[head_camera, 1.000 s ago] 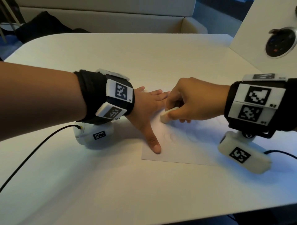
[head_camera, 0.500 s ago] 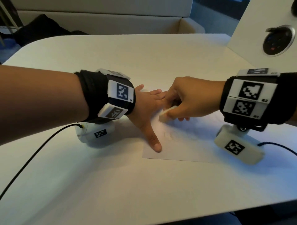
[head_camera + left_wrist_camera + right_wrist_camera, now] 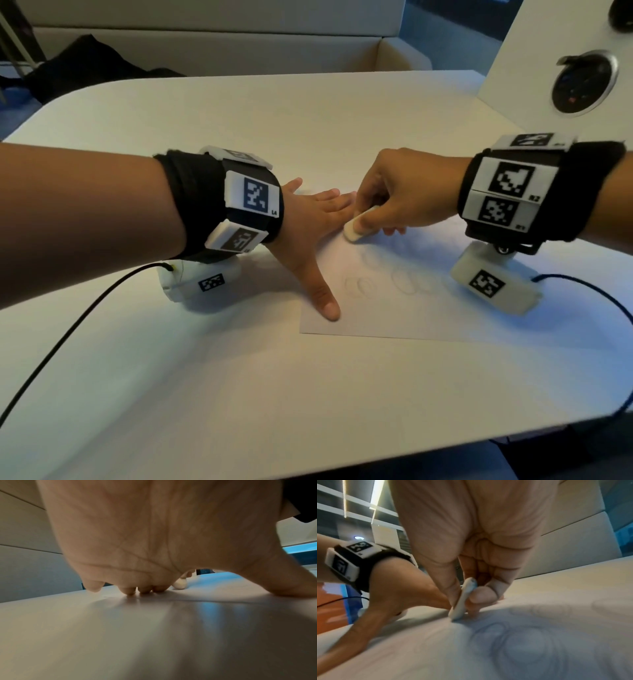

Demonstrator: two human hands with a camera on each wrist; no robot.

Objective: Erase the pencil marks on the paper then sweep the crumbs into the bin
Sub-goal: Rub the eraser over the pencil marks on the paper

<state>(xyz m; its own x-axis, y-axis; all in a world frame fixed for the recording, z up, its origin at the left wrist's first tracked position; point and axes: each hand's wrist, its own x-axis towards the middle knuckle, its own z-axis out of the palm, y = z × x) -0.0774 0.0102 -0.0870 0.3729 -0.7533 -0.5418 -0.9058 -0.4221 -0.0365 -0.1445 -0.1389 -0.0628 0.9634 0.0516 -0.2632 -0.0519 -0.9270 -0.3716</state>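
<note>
A white sheet of paper (image 3: 394, 318) lies on the table with faint pencil loops (image 3: 383, 284) drawn on it. My left hand (image 3: 315, 233) lies spread flat on the paper's left part, thumb toward me and fingertips (image 3: 144, 590) down. My right hand (image 3: 394, 202) pinches a white eraser (image 3: 356, 229) between thumb and fingers, its lower end pressed to the paper just right of the left fingers. In the right wrist view the eraser (image 3: 462, 601) stands tilted on the paper (image 3: 488, 649) above blurred pencil loops (image 3: 513, 632). The left wrist view shows the eraser (image 3: 180, 584) past my fingers.
The pale table (image 3: 239, 394) stretches wide around the paper. A white panel with a round metal socket (image 3: 585, 85) stands at the right back. A beige bench (image 3: 212, 44) and a dark bag (image 3: 85, 65) are behind the table. Black cables (image 3: 68, 329) trail from both wrists.
My right hand has shifted the eraser slightly up and away along the paper near the left fingers. The left hand has stayed pressed on the sheet.
</note>
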